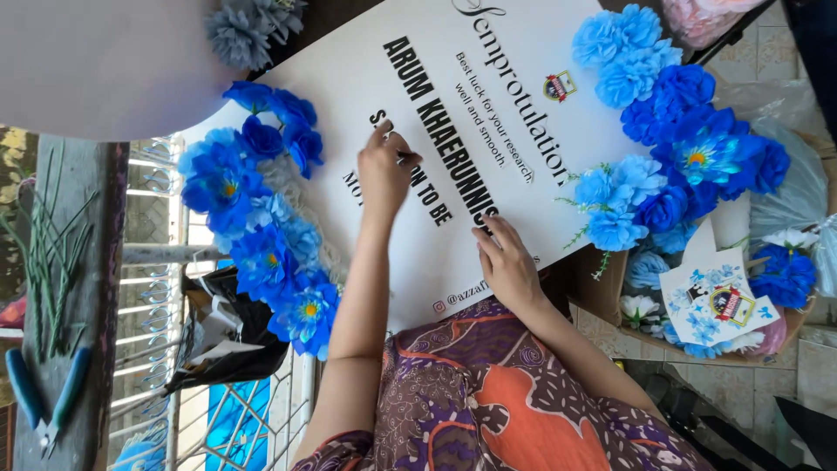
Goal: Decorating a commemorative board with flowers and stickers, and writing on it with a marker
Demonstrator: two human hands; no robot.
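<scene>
A large white board (558,78) with black lettering lies before me, with blue paper flowers (261,227) along its left edge and more blue flowers (671,131) on its right side. My left hand (384,174) is pinched on a small thin dark tool (404,158), with its tip against the board beside the black letters. My right hand (507,266) rests flat on the board's near part, fingers spread over the end of the bold black line of letters (445,131), holding nothing. My patterned purple and orange clothing fills the bottom middle.
A cardboard box (610,296) of blue and white flowers and a printed card (719,301) sits at the right. On the left, a wooden ledge (87,349) carries green wire stems (52,253) and blue-handled pliers (44,406). A black bag (222,336) hangs by a white metal railing (153,262).
</scene>
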